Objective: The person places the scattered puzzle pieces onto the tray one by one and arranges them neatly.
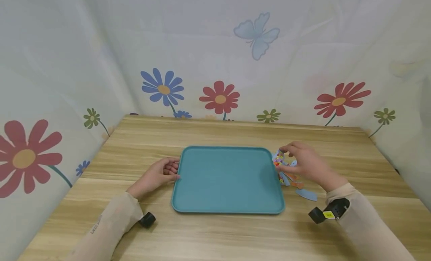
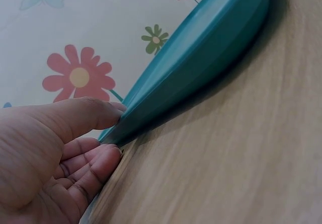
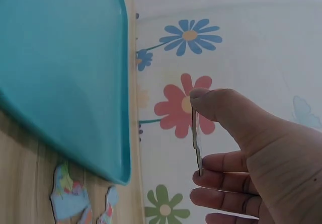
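Here's a thin, patterned piece (image 1: pixel 278 157), up on edge beside the tray's right rim, pinched in the right hand (image 1: pixel 304 164), thumb and fingertips nearly closed on it. Around and below it, loose pieces (image 1: pixel 286 180) in blue, orange and mixed colours; one pale blue piece (image 1: pixel 306 195) lies apart, nearer the person. Over to the teal tray (image 1: pixel 229 182), flat and bare, the left hand (image 1: pixel 157 175) on its left edge, thumb to the rim, fingers curled in close below. Under it all, a light wooden tabletop (image 1: pixel 215 238), grain running across. Behind and around, pale cloth (image 1: pixel 188 33) hangs in soft creases, printed with red, blue and green flowers and a blue butterfly (image 1: pixel 258 34).

Now the wrists! From the right, the held piece turns edge-on, a slim stepped sliver; the head view gets its bright print. From the left, the tray's deep, sloping outer wall comes up.
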`<control>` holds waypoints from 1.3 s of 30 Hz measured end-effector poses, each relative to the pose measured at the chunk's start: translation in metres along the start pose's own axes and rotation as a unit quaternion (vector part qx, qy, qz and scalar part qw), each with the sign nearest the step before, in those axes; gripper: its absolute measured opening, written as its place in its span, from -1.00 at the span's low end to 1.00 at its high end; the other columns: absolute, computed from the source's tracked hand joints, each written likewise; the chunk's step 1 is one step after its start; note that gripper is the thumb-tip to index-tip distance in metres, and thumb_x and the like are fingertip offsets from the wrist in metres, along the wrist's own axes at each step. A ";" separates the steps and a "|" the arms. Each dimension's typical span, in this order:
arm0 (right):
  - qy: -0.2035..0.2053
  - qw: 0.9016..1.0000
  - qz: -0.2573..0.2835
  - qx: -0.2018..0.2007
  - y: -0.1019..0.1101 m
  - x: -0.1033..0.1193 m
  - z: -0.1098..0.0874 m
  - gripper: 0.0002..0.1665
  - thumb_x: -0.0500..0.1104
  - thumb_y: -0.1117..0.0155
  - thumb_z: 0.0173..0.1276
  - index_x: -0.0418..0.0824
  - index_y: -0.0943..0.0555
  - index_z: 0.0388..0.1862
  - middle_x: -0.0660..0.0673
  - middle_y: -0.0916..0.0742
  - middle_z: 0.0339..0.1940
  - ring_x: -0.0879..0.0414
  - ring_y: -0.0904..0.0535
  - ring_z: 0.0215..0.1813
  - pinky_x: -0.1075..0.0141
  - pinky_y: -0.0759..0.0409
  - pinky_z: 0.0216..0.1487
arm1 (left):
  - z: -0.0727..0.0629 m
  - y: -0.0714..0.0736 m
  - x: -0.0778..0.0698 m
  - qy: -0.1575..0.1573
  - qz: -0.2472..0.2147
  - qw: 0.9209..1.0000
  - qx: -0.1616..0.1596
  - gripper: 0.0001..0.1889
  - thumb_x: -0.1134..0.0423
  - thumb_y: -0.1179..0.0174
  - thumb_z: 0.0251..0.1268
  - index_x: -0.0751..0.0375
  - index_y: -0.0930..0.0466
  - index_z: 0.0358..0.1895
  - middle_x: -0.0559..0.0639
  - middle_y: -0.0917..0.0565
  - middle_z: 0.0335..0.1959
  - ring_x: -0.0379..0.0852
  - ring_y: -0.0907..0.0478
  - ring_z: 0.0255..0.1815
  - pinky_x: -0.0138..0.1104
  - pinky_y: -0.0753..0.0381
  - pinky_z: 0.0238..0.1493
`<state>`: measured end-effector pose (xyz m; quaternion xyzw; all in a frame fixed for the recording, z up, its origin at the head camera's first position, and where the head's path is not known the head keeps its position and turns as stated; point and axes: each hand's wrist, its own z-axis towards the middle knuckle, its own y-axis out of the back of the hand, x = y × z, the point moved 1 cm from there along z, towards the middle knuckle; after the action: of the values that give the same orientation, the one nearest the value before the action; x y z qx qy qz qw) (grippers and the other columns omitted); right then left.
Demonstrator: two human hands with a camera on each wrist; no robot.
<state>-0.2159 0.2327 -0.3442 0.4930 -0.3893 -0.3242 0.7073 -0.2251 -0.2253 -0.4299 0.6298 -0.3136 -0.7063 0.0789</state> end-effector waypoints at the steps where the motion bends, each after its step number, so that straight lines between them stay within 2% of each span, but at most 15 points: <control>1: 0.002 1.000 0.003 -0.001 -0.002 0.001 0.002 -0.30 0.08 -0.50 0.08 -0.32 -0.58 0.09 -0.22 -0.66 -0.05 -0.05 -0.60 -0.11 0.11 -0.61 -0.17 | 0.000 0.000 0.000 0.000 0.000 1.000 0.000 -0.36 0.32 -0.32 0.20 0.46 -0.31 0.31 0.26 -0.54 0.01 0.00 -0.53 -0.05 -0.49 -0.57 -0.10; 9: 0.017 0.999 0.027 0.001 -0.018 0.016 0.015 -0.29 0.07 -0.47 0.12 -0.32 -0.56 0.14 -0.21 -0.64 0.00 -0.07 -0.62 -0.09 0.10 -0.63 -0.13 | 0.000 0.000 0.002 0.003 -0.002 1.000 0.000 -0.36 0.32 -0.32 0.20 0.45 -0.30 0.32 0.25 -0.54 0.00 -0.03 -0.52 -0.07 -0.50 -0.57 -0.11; 17: 0.014 0.999 0.046 0.005 -0.026 0.032 0.029 -0.26 0.10 -0.47 0.11 -0.29 -0.55 0.17 -0.19 -0.64 0.02 -0.02 -0.60 -0.08 0.11 -0.63 -0.10 | 0.000 -0.001 0.001 0.003 -0.005 1.000 0.002 -0.35 0.32 -0.32 0.20 0.44 -0.30 0.33 0.25 -0.54 0.00 -0.04 -0.52 -0.08 -0.50 -0.57 -0.12; 25: 0.043 0.997 0.063 0.003 -0.038 0.050 0.043 -0.29 0.08 -0.49 0.10 -0.31 -0.57 0.13 -0.19 -0.65 0.01 -0.03 -0.62 -0.09 0.08 -0.63 -0.06 | 0.000 0.000 0.000 0.004 -0.010 1.000 0.002 -0.35 0.32 -0.32 0.20 0.44 -0.29 0.33 0.25 -0.54 0.01 -0.02 -0.52 -0.07 -0.50 -0.57 -0.12; 30: 0.061 0.996 0.057 0.011 -0.047 0.060 0.051 -0.30 0.09 -0.49 0.09 -0.29 -0.58 0.11 -0.19 -0.65 -0.02 -0.02 -0.63 -0.10 0.10 -0.63 -0.07 | 0.000 0.000 0.001 0.000 -0.008 1.000 -0.001 -0.36 0.31 -0.32 0.20 0.44 -0.30 0.32 0.25 -0.54 0.01 -0.02 -0.52 -0.07 -0.49 -0.58 -0.12; 39: 0.067 0.996 0.048 0.029 -0.059 0.073 0.060 -0.27 0.14 -0.47 0.10 -0.26 -0.57 0.16 -0.17 -0.64 0.00 0.02 -0.63 -0.09 0.12 -0.62 -0.05 | 0.001 -0.002 0.003 0.000 -0.005 1.000 -0.005 -0.36 0.33 -0.33 0.19 0.46 -0.31 0.31 0.25 -0.55 0.00 -0.02 -0.53 -0.07 -0.50 -0.57 -0.11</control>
<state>-0.2366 0.1267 -0.3704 0.5146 -0.3730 -0.2450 0.7321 -0.2258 -0.2253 -0.4338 0.6309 -0.3073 -0.7081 0.0782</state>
